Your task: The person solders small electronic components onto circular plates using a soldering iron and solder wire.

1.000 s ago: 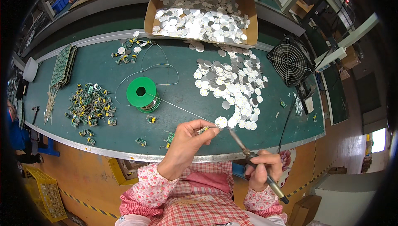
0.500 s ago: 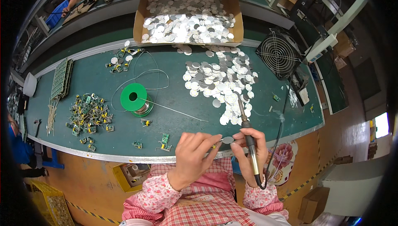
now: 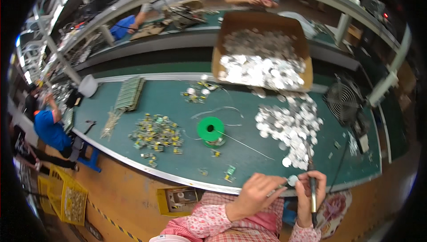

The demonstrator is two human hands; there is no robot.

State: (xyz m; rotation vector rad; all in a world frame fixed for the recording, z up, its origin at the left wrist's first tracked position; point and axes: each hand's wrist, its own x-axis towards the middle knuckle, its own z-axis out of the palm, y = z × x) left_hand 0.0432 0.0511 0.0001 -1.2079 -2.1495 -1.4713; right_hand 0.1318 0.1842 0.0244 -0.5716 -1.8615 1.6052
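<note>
Near the front edge of the green bench (image 3: 195, 171), my left hand (image 3: 256, 194) is closed in a pinch on a small circuit board, mostly hidden by the fingers. A round silvery disc (image 3: 292, 180) sits between my two hands. My right hand (image 3: 307, 195) is wrapped round a soldering iron (image 3: 313, 191), tip pointing away from me, while its thumb and forefinger come up to the disc's edge. Beyond the iron spreads a heap of similar discs (image 3: 289, 126). To the left stands a green spool of solder wire (image 3: 211, 126), its loose end reaching toward my hands.
A cardboard box (image 3: 307, 71) full of discs stands at the back. Left lie a pile of small circuit boards (image 3: 156, 135) and stacked green panels (image 3: 130, 93). A black fan (image 3: 342, 102) stands right. Other people work beyond the bench, one in a blue shirt (image 3: 51, 130) at left.
The whole view has swung left and up, so the bench and my hands appear farther right and lower. My hands keep the same holds around the disc.
</note>
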